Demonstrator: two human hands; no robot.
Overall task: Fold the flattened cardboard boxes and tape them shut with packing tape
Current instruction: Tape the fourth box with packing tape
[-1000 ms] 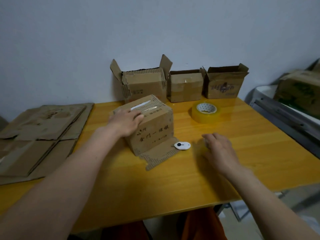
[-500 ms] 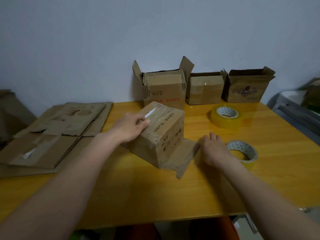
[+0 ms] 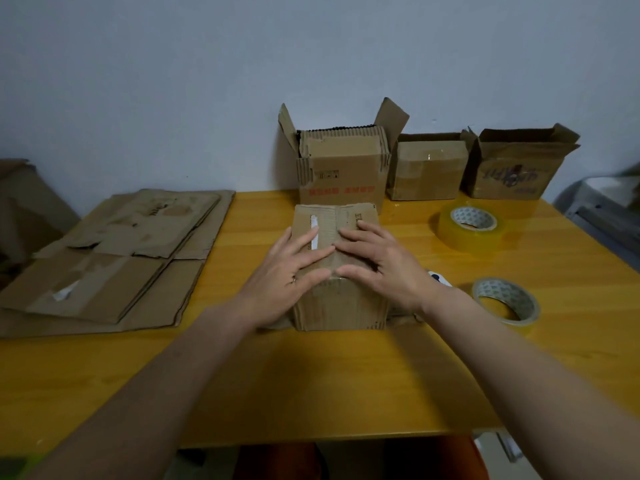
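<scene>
Both hands, left (image 3: 289, 268) and right (image 3: 379, 263), press flat-fingered on the box (image 3: 337, 258) at mid-table; three boxes (image 3: 427, 166) stand behind, flat cardboard (image 3: 114, 261) and tape (image 3: 469, 228) await.

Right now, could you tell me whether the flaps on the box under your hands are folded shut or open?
Folded shut: both hands, left and right, press flat on the box top.
</scene>
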